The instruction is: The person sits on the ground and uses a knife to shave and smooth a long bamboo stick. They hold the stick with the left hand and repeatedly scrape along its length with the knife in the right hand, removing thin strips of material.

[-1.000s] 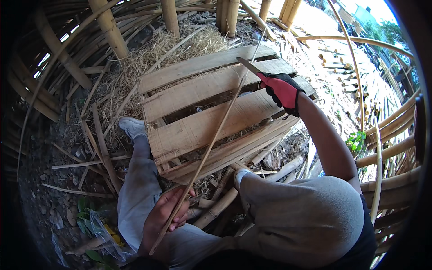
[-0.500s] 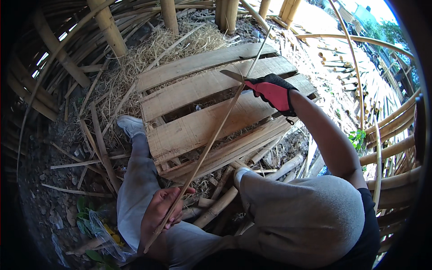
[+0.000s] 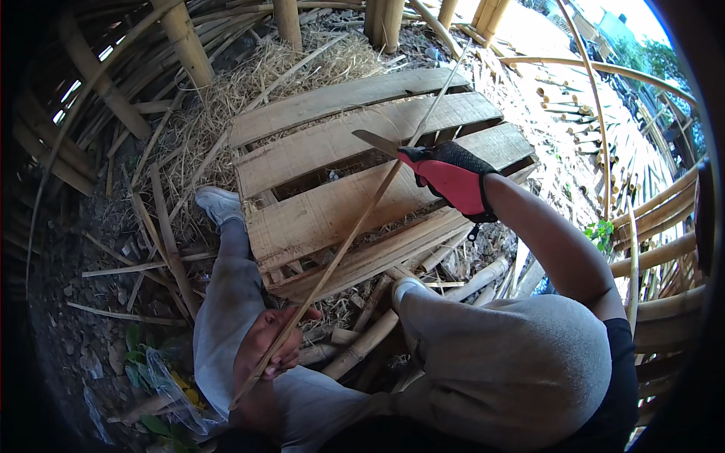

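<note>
The left hand (image 3: 259, 346), bare, is nearest, its grip closed on the lower part of one long bamboo strip (image 3: 354, 231). Since a second ago that hand has shifted a little left, and the strip's near end has swung left with it while its far tip has gone slightly right. Beside the hand are two legs in grey trousers (image 3: 506, 355); at the lower left lies a crumpled clear plastic sheet (image 3: 170, 377). Two pale shoes show, the left shoe (image 3: 219, 204) beside the pallet's left edge and the right shoe (image 3: 408, 291) just before its front side. The strip slants above one wooden pallet (image 3: 317, 208), whose top shows three broad slats. Over these, the right hand (image 3: 453, 177), in one red-and-black glove, has its grip wrapped around one knife (image 3: 375, 143). Glove and knife have come down the strip toward the body; the blade crosses the strip, pointing left, its handle hidden by the glove. Farther off are one heap of straw (image 3: 302, 72), at least three upright bamboo posts (image 3: 185, 47), and many cut bamboo pieces (image 3: 559, 109) at the right, too many to count surely.
</note>
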Motion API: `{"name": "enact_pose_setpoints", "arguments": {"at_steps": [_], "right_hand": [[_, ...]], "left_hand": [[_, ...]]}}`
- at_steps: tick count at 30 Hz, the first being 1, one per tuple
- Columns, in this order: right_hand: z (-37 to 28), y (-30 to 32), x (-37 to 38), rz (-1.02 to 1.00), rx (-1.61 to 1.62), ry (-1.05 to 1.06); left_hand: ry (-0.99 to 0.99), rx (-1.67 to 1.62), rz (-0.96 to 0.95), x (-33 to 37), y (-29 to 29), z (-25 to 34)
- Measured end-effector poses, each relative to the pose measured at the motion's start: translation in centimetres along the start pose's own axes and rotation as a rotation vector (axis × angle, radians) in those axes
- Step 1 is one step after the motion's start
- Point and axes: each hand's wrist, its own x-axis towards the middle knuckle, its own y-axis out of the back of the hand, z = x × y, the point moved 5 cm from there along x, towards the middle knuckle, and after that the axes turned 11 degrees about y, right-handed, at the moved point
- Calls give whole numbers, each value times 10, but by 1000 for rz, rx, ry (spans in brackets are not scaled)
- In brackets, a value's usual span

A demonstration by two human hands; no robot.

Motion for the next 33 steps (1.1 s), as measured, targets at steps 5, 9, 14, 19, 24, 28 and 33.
{"name": "enact_pose_setpoints", "arguments": {"at_steps": [5,9,14,19,24,28,33], "right_hand": [[9,3,13,-14,165,-104],[-3,12,2,55,29,-115],[5,-17,5,-98,174,-53],[-11,-24,-19,-205,88,-107],[-37,-27,-11,-66,141,2],[-39,-53,-33,-282,-7,176],[-54,-43,-33,-291,-118,148]], "left_hand": [[-7,-10,19,-5,-7,2],[12,-48,-37,-4,0,0],[-18,-35,7,-8,-9,1],[2,-21,-15,13,4,-3],[-34,37,125,2,-5,-2],[-13,-85,-13,13,-3,-4],[-20,-133,14,7,-2,-9]]}}
